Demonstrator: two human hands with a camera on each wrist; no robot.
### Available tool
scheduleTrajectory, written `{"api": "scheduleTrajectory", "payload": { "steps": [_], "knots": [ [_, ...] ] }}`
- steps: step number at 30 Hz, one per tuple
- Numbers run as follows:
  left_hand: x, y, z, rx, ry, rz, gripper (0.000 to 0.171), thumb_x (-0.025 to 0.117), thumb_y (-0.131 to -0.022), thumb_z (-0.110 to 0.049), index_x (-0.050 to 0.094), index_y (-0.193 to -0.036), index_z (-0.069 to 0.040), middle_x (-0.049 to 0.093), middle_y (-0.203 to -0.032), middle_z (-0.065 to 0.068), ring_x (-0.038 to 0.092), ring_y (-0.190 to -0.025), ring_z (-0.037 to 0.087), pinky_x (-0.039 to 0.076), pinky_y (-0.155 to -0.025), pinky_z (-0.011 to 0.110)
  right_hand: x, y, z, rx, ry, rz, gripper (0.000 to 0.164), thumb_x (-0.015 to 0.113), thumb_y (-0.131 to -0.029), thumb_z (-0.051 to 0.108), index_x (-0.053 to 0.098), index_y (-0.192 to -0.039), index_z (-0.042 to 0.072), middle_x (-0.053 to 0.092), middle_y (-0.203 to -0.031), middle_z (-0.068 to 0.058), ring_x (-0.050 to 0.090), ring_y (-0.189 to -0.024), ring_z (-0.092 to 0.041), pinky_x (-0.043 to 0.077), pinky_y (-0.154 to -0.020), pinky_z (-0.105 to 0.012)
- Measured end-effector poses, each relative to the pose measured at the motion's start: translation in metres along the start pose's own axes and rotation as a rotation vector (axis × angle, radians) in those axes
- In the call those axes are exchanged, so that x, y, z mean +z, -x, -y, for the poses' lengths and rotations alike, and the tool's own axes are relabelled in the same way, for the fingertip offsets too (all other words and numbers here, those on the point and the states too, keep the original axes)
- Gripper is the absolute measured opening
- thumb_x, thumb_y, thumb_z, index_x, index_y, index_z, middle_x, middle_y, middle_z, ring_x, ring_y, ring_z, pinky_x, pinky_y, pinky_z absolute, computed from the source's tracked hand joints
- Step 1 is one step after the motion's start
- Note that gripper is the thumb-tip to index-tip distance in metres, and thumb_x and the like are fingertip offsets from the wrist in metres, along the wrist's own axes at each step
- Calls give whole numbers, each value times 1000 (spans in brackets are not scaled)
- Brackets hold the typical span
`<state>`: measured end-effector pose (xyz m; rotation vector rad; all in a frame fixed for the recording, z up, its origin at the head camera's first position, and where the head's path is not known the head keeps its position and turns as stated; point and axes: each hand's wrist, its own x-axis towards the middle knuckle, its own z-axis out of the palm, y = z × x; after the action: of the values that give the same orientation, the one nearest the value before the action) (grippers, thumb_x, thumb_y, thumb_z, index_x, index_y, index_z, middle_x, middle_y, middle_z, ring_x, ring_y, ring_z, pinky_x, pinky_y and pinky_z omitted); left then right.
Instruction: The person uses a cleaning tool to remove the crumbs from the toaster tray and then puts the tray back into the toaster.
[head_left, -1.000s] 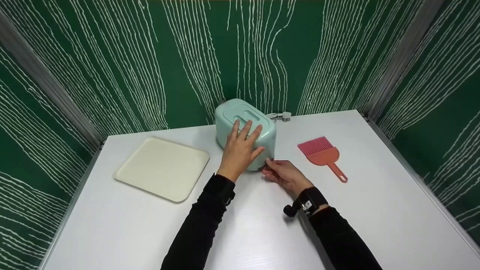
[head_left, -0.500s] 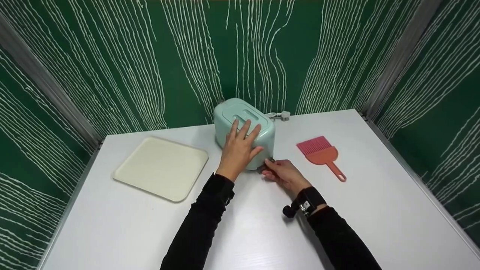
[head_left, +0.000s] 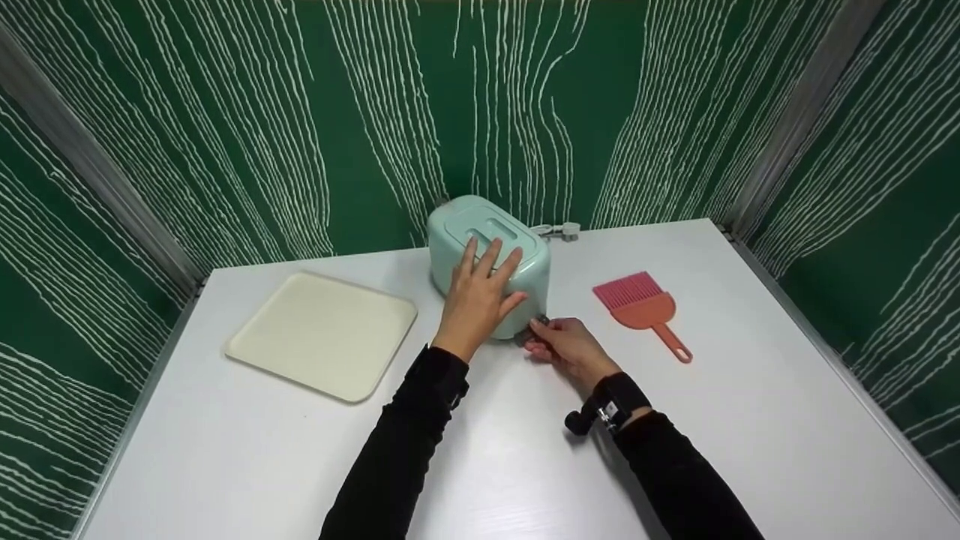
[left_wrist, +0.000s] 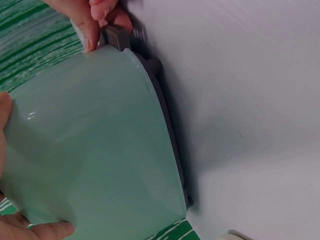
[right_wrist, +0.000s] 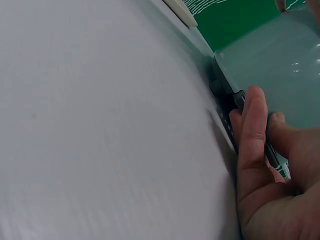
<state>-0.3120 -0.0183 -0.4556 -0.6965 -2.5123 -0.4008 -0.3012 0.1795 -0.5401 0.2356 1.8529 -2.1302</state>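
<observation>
At the bottom of the head frame, 2 black cloth sleeves (head_left: 390, 465) reach over the smooth white table (head_left: 510, 465). Right of centre, the bare right hand (head_left: 571, 351) pinches a dark grey ridged lever (left_wrist: 115, 37). At the centre, the bare left hand (head_left: 474, 304) does not clasp; its spread fingers rest on the toaster and partly cover its top. A cream rectangular tray (head_left: 322, 334) with rounded corners lies on the left, an orange-handled brush with pink bristles (head_left: 645, 309) on the right, both apart from the hands. The glossy mint-green, rounded box-shaped toaster (head_left: 532, 277) stands upright in the middle, showing 2 long recesses. Behind it are a white plug (head_left: 571, 231) and a green wall with white lines (head_left: 510, 90).
</observation>
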Motion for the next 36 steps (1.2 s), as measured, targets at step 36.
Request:
{"api": "scheduleTrajectory", "payload": {
  "steps": [36],
  "knots": [
    [-1,0,1,0,-22,14,66,71,-101,-50,54,-159,-26,49,-166,13,37,-159,46,48,-117,63,-5,3,7,13,136,-14,24,65,-104,13,65,-120,-5,72,-73,2,60,-57,0,48,-53,-14]
  ]
}}
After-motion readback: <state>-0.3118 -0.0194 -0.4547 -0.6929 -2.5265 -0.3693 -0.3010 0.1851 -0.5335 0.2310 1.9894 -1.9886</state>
